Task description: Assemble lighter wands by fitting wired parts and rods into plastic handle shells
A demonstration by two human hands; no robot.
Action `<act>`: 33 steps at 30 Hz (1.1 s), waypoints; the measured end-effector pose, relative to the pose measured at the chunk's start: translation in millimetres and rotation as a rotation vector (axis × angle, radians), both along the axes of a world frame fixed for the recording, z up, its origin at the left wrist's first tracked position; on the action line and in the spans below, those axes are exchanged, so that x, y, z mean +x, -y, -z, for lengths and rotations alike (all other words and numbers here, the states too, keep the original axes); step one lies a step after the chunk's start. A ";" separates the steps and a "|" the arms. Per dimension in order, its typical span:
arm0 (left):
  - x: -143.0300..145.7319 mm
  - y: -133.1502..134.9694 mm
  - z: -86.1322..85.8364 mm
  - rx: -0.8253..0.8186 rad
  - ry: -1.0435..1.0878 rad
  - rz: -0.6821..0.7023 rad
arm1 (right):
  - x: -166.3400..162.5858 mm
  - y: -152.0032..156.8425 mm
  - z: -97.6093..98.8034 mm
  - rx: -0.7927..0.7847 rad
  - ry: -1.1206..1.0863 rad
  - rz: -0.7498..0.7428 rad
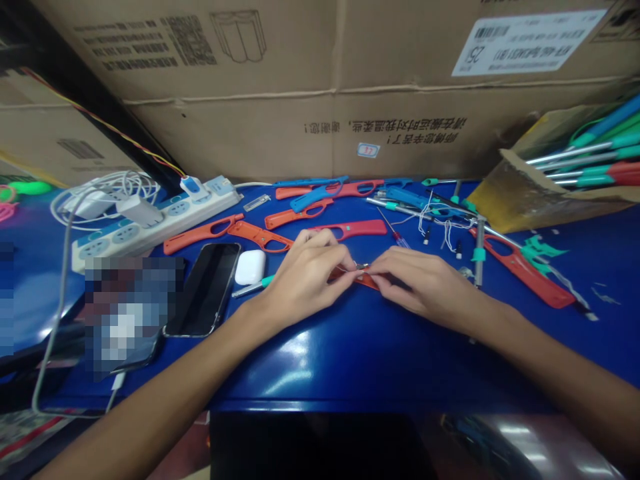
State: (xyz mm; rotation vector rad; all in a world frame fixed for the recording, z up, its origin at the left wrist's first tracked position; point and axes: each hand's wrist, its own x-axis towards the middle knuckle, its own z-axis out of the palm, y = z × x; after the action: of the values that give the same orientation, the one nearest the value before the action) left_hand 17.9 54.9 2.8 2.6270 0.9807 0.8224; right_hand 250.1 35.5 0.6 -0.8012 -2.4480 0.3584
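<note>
Both hands meet over the blue table (295,367), fingertips nearly touching. My left hand (310,277) is closed in a pinch at the left part of an orange lighter shell (369,283). From the other side my right hand (425,283) pinches the same shell. A small metallic piece (362,266) shows between the fingertips; its kind is too small to tell, and the fingers hide most of the shell. Behind the hands lie a red lighter shell (363,229) and a screwdriver (400,239). A green-and-metal lighter tube (253,287) lies by my left wrist.
More orange shells (203,233) and blue shells (320,197) lie toward the cardboard box (230,133). At left are a power strip (150,227), a phone (205,290) and a white earphone case (250,267). An open carton (505,190) holds lighter tubes at right.
</note>
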 end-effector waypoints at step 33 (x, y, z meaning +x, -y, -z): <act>-0.2 -0.8 1.6 0.017 0.014 -0.014 | -0.3 0.5 0.7 -0.033 -0.016 0.008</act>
State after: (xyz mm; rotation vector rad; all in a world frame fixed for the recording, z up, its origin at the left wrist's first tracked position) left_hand 17.7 55.7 1.2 2.6279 0.9940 0.8550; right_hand 249.9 35.0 -0.1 -0.8189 -2.4295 0.4011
